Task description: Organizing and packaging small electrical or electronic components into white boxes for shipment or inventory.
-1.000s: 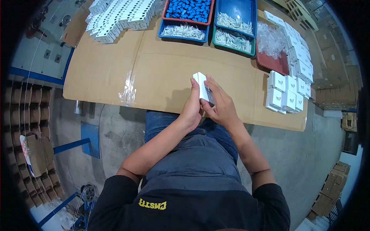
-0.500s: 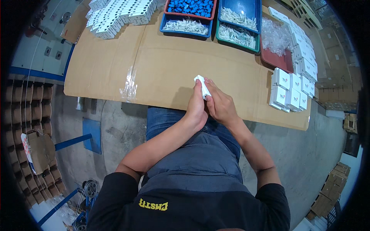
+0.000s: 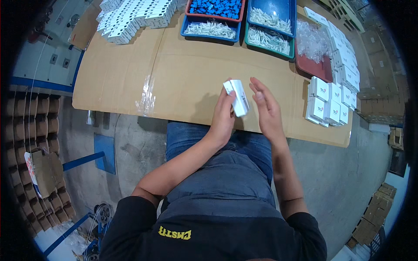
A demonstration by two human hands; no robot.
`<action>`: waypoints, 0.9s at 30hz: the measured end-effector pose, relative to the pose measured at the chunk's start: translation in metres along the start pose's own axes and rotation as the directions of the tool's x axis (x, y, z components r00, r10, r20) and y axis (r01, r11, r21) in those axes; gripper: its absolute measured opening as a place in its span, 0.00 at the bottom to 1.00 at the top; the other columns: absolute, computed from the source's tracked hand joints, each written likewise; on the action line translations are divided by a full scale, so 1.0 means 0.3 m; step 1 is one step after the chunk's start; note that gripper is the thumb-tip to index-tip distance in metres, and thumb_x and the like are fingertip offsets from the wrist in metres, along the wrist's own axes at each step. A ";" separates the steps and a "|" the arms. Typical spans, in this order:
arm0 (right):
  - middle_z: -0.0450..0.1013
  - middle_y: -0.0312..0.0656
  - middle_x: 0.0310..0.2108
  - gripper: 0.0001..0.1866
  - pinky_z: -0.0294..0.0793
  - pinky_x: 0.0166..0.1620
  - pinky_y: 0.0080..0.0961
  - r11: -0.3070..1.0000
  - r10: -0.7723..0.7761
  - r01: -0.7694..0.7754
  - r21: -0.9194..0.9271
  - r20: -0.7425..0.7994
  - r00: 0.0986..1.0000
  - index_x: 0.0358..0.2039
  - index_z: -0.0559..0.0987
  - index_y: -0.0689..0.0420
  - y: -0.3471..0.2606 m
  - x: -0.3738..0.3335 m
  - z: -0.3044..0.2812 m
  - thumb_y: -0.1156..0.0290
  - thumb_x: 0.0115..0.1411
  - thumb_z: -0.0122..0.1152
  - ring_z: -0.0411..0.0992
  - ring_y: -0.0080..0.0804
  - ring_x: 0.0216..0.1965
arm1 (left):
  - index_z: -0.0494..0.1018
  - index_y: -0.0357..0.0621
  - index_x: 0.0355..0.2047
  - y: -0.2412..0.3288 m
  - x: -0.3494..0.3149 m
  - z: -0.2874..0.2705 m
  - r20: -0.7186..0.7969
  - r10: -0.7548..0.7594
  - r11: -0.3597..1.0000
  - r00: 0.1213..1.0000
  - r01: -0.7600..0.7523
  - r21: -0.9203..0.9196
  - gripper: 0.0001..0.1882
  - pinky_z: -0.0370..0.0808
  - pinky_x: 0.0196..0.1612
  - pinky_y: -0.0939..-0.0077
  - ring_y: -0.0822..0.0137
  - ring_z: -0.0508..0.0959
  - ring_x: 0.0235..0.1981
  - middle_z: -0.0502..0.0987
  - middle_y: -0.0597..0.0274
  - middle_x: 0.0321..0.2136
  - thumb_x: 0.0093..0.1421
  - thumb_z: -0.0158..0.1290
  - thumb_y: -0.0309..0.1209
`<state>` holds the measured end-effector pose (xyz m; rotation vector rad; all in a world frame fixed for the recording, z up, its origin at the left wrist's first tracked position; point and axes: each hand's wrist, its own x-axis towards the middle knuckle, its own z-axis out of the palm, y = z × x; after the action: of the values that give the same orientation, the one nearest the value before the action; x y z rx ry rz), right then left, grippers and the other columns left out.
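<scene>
A small white box [image 3: 239, 101] is held tilted over the near edge of the cardboard-covered table [image 3: 187, 78]. My left hand [image 3: 223, 114] grips it from the left, with the thumb across its side and the other fingers mostly hidden behind. My right hand [image 3: 268, 109] is raised just right of the box, apart from it, its fingers stretched out and nothing in them. Stacked white boxes [image 3: 320, 90] of similar look stand to the right on the table.
Across the far side are a red tray [image 3: 188, 9] of blue pieces, blue [image 3: 238, 34] and green [image 3: 289, 56] trays of thin white pieces, and a red tray [image 3: 311, 68] with clear plastic bags [image 3: 312, 41]. More white boxes [image 3: 130, 21] are packed together at the far left.
My right hand has come off the white box and moved right, its fingers opening out. The box has turned in my left hand and now shows a broader side.
</scene>
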<state>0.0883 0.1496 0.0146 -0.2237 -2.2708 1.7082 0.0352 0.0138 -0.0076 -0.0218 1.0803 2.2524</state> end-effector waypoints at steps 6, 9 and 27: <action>0.73 0.49 0.59 0.28 0.73 0.57 0.28 0.835 0.417 -0.437 0.335 0.135 0.899 0.67 0.69 0.62 -0.090 0.024 -0.048 0.57 0.75 0.56 0.72 0.31 0.59 | 0.43 0.42 0.77 0.026 0.003 -0.031 0.258 0.309 0.852 0.915 -0.387 0.353 0.53 0.59 0.73 0.58 0.54 0.61 0.71 0.59 0.50 0.67 0.58 0.63 0.24; 0.74 0.45 0.56 0.29 0.74 0.55 0.26 0.870 0.364 -0.414 0.269 0.217 0.906 0.67 0.69 0.61 -0.083 0.029 -0.052 0.58 0.73 0.59 0.73 0.28 0.57 | 0.42 0.43 0.77 0.037 0.011 -0.039 0.431 0.403 0.633 0.807 -0.586 0.505 0.55 0.58 0.73 0.58 0.53 0.57 0.74 0.55 0.52 0.71 0.54 0.61 0.22; 0.61 0.55 0.71 0.49 0.62 0.70 0.42 0.967 -0.180 0.192 -0.166 0.084 0.980 0.68 0.68 0.61 -0.034 -0.030 0.029 0.52 0.51 0.80 0.61 0.50 0.72 | 0.54 0.42 0.74 0.043 0.003 -0.024 0.170 0.136 0.946 0.976 -0.179 0.269 0.37 0.67 0.64 0.70 0.66 0.69 0.63 0.68 0.56 0.63 0.75 0.45 0.53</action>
<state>0.0945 0.1360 0.0209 0.0131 -2.4068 1.4476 0.0257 0.0031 -0.0036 0.3597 1.3517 2.1750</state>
